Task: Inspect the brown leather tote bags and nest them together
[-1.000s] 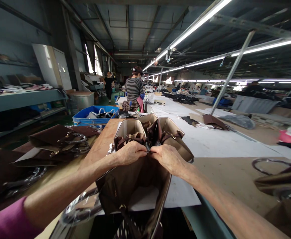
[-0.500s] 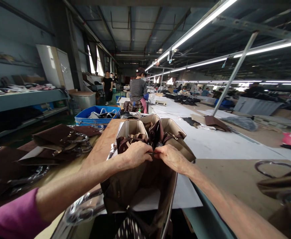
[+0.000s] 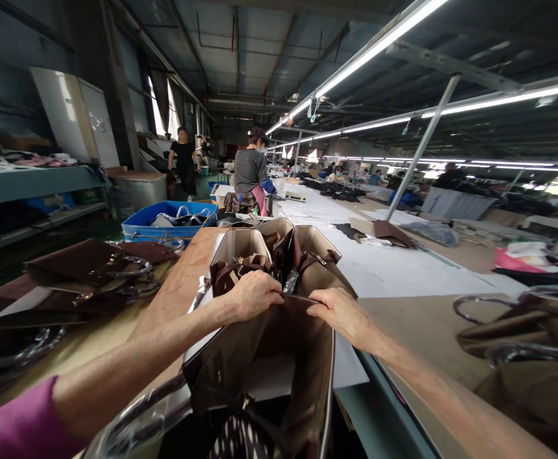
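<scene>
A brown handbag (image 3: 241, 357) stands gaping in front of me, its tan lining showing. My left hand (image 3: 254, 296) pinches the edge of its inner divider near the middle. Farther right along that same edge, my right hand (image 3: 334, 312) grips with thumb and fingers, and a short stretch of dark edge runs taut between the two hands. Just beyond them are more open brown bag compartments (image 3: 324, 245) with pale rims and gold-coloured zip pulls. A plastic-wrapped handle (image 3: 140, 414) hangs at the near left of the bag.
Brown bags with wrapped handles (image 3: 92, 274) lie to the left, and others (image 3: 532, 338) to the right. A blue bin (image 3: 164, 220) stands ahead on the left. White paper (image 3: 393, 268) covers the long table. A person in a striped top (image 3: 250, 172) stands farther off.
My right hand has slid to the right along the divider edge, widening the gap between my hands. My view has turned slightly right. A person in black has come nearer at the back left.
</scene>
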